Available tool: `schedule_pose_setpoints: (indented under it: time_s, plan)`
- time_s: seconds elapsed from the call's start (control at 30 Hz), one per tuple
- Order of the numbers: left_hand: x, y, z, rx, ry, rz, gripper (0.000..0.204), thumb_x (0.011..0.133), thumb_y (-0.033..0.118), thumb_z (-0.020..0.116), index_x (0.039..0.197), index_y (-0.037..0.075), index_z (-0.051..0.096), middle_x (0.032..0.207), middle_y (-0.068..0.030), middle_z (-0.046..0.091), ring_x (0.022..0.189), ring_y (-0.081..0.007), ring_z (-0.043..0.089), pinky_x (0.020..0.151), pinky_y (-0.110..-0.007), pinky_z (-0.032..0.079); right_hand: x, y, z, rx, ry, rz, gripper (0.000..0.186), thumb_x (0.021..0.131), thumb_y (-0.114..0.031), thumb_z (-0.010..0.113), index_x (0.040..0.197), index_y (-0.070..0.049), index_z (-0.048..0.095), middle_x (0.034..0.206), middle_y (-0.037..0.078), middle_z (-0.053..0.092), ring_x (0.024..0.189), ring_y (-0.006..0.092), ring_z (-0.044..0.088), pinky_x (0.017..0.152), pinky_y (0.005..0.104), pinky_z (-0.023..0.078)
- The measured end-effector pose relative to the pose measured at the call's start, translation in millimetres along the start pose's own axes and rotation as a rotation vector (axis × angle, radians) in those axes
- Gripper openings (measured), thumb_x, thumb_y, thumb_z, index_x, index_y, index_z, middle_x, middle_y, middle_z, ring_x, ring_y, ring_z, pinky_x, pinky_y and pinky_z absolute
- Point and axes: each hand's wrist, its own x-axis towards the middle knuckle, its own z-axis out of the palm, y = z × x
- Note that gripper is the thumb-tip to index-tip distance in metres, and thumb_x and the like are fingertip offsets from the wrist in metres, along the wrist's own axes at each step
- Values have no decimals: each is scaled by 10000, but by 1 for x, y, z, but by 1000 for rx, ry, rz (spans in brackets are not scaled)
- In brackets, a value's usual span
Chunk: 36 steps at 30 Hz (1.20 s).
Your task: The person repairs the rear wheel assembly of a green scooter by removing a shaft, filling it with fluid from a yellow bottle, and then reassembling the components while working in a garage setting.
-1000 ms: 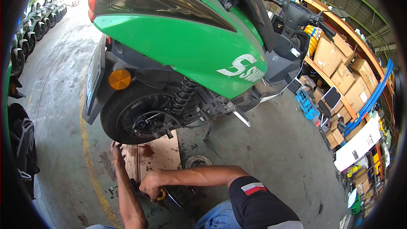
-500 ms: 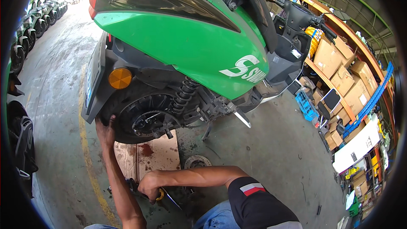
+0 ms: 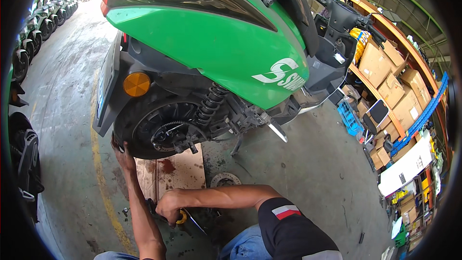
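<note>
A green scooter (image 3: 207,53) stands ahead of me, its black rear wheel (image 3: 144,127) facing me with a coil spring (image 3: 211,103) beside it. My left hand (image 3: 124,156) grips the lower left edge of the tyre, thumb on the near side and some fingers hidden. Lower down, my right hand (image 3: 169,205) is closed near the floor. What it holds, if anything, is hidden by the fist. Next to that hand lie a yellow and black tool part (image 3: 182,216), a shiny metal rod (image 3: 196,224) and a dark object (image 3: 151,206).
Stained cardboard (image 3: 180,168) lies under the wheel, with a brake disc (image 3: 225,179) at its right. Shelves with cardboard boxes (image 3: 378,65) and a blue crate (image 3: 349,118) line the right side. Parked scooters (image 3: 45,24) stand in a row at the far left.
My left hand has shifted slightly on the tyre's edge, with less of the thumb showing. My right fist stays almost in place. The view has moved a little.
</note>
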Motion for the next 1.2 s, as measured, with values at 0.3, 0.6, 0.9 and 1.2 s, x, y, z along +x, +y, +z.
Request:
schedule_pose_setpoints:
  time_s: [0.3,0.6,0.9,1.2]
  plan:
    - [-45,-49,-19,79,-184,-743,722,917,123,651,1504,43,239,1351,-160,547,1244,-256,518,863,-360,465,-1,15,21,14,190,-115,437,802,-420,741,943,-7,747,937,162,728,878,323,684,794,411,536]
    - [38,103,12,217,-325,-28,758,847,211,757,1455,5,355,1425,-194,474,1322,-307,461,1121,-393,337,6,8,12,29,76,-69,454,818,-425,731,916,18,744,919,156,729,845,301,675,771,396,532]
    - [45,91,17,552,-185,46,856,849,314,748,1495,-20,298,1520,-284,336,1425,-420,312,1172,-446,269,11,6,7,31,107,-77,457,812,-404,715,962,27,731,977,182,722,898,312,679,808,399,532]
    - [45,82,16,559,-156,118,895,864,449,708,1489,-48,301,1504,-277,368,1409,-414,343,1169,-438,270,13,8,7,-15,109,-117,464,801,-410,723,922,38,730,941,179,723,871,313,679,788,393,533]
